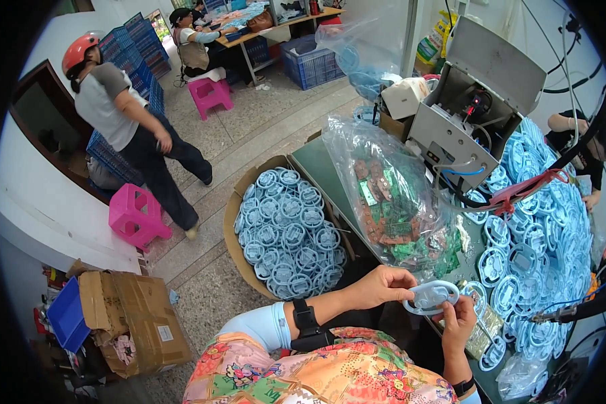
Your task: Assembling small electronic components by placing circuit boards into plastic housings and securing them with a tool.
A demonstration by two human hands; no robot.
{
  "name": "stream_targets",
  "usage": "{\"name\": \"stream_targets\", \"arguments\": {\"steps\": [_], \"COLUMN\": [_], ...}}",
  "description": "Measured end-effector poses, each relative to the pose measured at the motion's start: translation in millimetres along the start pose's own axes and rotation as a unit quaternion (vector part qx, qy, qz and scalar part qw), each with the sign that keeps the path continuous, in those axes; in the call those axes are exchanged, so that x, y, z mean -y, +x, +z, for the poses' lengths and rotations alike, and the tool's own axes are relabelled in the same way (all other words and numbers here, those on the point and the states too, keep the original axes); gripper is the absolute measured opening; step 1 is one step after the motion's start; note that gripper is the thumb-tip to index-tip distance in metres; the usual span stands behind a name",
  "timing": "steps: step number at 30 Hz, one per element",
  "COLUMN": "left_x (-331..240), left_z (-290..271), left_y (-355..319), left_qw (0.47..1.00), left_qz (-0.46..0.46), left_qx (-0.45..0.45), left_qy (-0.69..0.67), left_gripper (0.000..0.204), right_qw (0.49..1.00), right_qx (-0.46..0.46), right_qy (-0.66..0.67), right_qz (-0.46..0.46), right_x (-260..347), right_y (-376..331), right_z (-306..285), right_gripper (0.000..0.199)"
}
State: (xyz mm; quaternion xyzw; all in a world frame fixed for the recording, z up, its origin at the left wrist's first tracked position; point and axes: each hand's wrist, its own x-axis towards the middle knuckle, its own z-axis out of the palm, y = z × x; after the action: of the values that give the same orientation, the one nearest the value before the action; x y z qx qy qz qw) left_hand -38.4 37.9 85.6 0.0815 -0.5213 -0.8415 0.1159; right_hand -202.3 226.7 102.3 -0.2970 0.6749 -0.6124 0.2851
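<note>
Between both hands I hold a light-blue oval plastic shell (432, 297) over the near edge of the green table. My left hand (382, 285) pinches its left end with thumb and fingers. My right hand (457, 322) grips its lower right side, fingers closed on it. Right of my hands, a large pile of similar blue shells (539, 249) covers the table. Beyond my hands lies a clear plastic bag (370, 148) with green and brown circuit boards (390, 209) in and around it.
A cardboard carton (232, 225) full of blue shells stands left of the table. Behind the bag is a grey metal machine (451, 145) with its lid raised, cables hanging nearby. Pink stools (138, 217), a brown box (141, 316) and a walking person (124, 121) are at left; others sit farther off.
</note>
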Motion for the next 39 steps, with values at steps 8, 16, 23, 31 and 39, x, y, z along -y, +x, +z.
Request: {"name": "stream_targets", "arguments": {"steps": [8, 16, 23, 31, 39], "left_x": [-2.2, 1.1, 1.3, -2.3, -1.9], "left_z": [1.2, 4.9, 6.3, 7.5, 4.6], "left_y": [4.1, 8.5, 9.4, 5.5, 4.4], "left_qw": [0.999, 0.996, 0.996, 0.999, 0.999], "left_qz": [0.009, -0.034, -0.028, -0.037, -0.024], "left_qx": [0.009, -0.07, -0.072, -0.011, 0.01], "left_qy": [0.044, 0.046, 0.04, 0.038, 0.041], "left_gripper": [0.017, 0.023, 0.025, 0.02, 0.017], "right_qw": [1.0, 1.0, 0.999, 0.999, 1.0], "right_qx": [0.012, -0.025, -0.035, -0.03, -0.024], "right_qy": [0.001, -0.005, -0.008, -0.014, -0.008], "right_qz": [0.007, -0.011, -0.019, -0.019, -0.014], "right_x": [-4.1, 5.5, 2.7, -5.9, -9.4], "right_y": [1.6, 8.6, 8.5, 8.4, 7.7], "right_z": [-6.2, -3.8, -3.7, -9.6, -10.4], "right_gripper": [0.015, 0.018, 0.017, 0.019, 0.024]}}
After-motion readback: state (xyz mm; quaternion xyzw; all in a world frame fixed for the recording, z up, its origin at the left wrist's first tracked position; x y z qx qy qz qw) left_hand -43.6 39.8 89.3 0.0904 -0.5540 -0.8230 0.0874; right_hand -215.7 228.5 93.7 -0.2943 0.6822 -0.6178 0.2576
